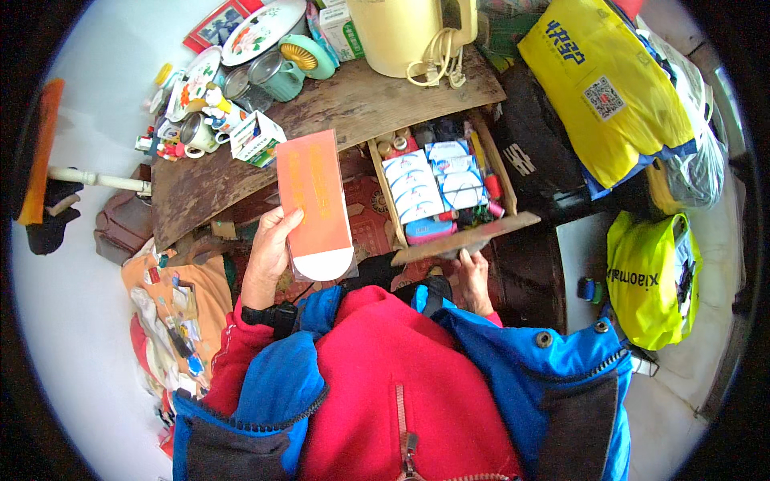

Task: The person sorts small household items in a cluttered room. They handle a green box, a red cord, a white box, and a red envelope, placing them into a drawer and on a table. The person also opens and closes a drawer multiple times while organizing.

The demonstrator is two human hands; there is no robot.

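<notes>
My left hand grips an orange paper envelope with gold writing and a rounded white flap, in a clear plastic sleeve; the thumb lies on its front. My right hand is at the front edge of an open wooden drawer, its fingertips partly hidden under the front panel. Inside the drawer lie several white and blue small boxes, a blue and pink case, a red spool and small bottles at the back.
On the wooden table stand a cream electric kettle with a coiled cord, a teal enamel mug, a small carton and floral enamelware. A yellow bag and a yellow-green bag are at the right. Orange cloth lies at the left.
</notes>
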